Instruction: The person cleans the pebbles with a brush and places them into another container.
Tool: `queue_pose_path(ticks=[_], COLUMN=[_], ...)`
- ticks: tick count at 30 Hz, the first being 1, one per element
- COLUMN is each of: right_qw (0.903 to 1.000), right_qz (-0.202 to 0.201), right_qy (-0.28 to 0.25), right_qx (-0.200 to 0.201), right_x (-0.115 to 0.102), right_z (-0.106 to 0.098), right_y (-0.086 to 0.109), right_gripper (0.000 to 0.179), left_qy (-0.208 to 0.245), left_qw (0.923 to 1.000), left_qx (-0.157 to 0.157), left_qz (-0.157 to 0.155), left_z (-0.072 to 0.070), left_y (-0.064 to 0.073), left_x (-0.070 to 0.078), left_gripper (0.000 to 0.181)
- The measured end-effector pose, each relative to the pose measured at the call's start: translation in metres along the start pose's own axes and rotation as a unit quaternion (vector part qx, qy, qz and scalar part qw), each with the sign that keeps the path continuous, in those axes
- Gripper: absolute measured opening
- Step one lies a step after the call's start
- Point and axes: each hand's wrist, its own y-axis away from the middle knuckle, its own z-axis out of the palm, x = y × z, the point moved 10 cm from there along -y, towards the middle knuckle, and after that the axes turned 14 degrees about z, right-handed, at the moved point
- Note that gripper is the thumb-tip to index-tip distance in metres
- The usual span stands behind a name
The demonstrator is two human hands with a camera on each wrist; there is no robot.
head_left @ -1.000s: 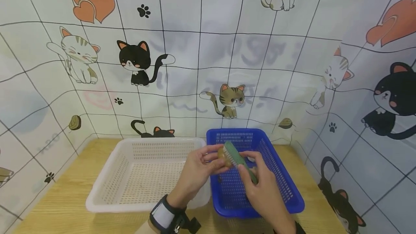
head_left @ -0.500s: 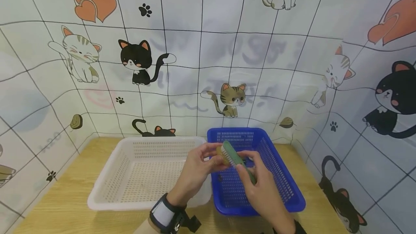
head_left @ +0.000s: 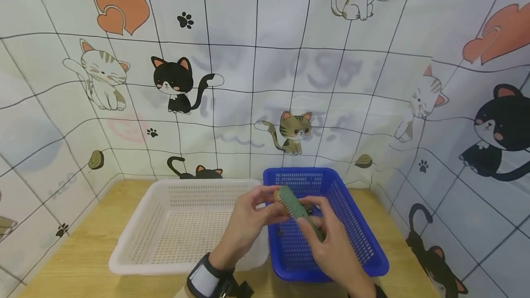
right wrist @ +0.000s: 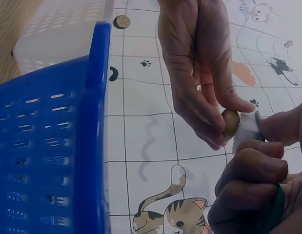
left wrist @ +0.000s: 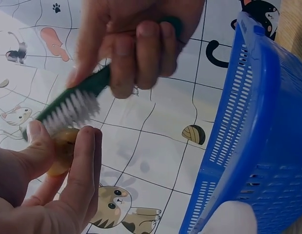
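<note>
My left hand (head_left: 248, 211) pinches a small, round, yellow-brown object (left wrist: 64, 151) between thumb and fingers; it is smooth and a little glossy, with dark spots. In my right hand (head_left: 331, 240) I grip a green scrub brush (head_left: 295, 207) by its handle. Its white bristles (left wrist: 75, 109) face the round object and meet its upper side in the left wrist view. From the right wrist, the object (right wrist: 231, 124) shows between my left fingertips, right at the bristles. Both hands are over the blue basket (head_left: 370, 249). In the head view the brush covers much of the object.
A white plastic basket (head_left: 136, 229) stands to the left, side by side with the blue one. Small dark bits show inside the blue basket, partly behind my hands. Both stand on a wooden table (head_left: 74, 247) against a wall sheet (head_left: 232, 68) printed with cats.
The brush head has turned slightly over the round object, showing more of its green back. Both hands keep their grips, and the head view has tilted up slightly.
</note>
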Motion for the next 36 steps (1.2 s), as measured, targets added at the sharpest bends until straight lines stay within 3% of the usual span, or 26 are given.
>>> queue_pose_path(ticks=[7, 13, 18, 23, 30, 36], right_qw=[0.9988, 0.9986, 0.9963, 0.9958, 0.9975, 0.9964], right_qz=[-0.043, -0.051, -0.082, -0.072, -0.054, -0.074], right_qy=[0.004, 0.003, -0.008, -0.008, 0.007, 0.004], right_qx=[0.023, 0.015, 0.026, 0.055, 0.044, 0.041], right_x=[-0.007, -0.008, -0.015, -0.011, -0.006, -0.01], right_z=[-0.002, -0.003, -0.004, -0.011, -0.011, -0.007], right_y=[-0.003, -0.004, -0.002, -0.005, -0.003, 0.002], right_gripper=[0.036, 0.034, 0.036, 0.036, 0.035, 0.037], left_qy=[-0.012, -0.019, -0.015, -0.005, 0.0, 0.006], left_qw=[0.9997, 0.9998, 0.9998, 0.9999, 0.9998, 0.9999], left_qx=[-0.02, 0.0, -0.015, -0.012, 0.021, 0.001], left_qz=[0.008, -0.004, -0.004, -0.008, -0.005, -0.012], left_z=[0.0, -0.006, 0.002, 0.005, -0.002, 0.005], left_y=[0.001, -0.002, -0.003, -0.005, -0.006, -0.004], left_x=[0.001, 0.002, 0.001, 0.001, 0.003, -0.003], left_gripper=[0.053, 0.05, 0.047, 0.045, 0.045, 0.043])
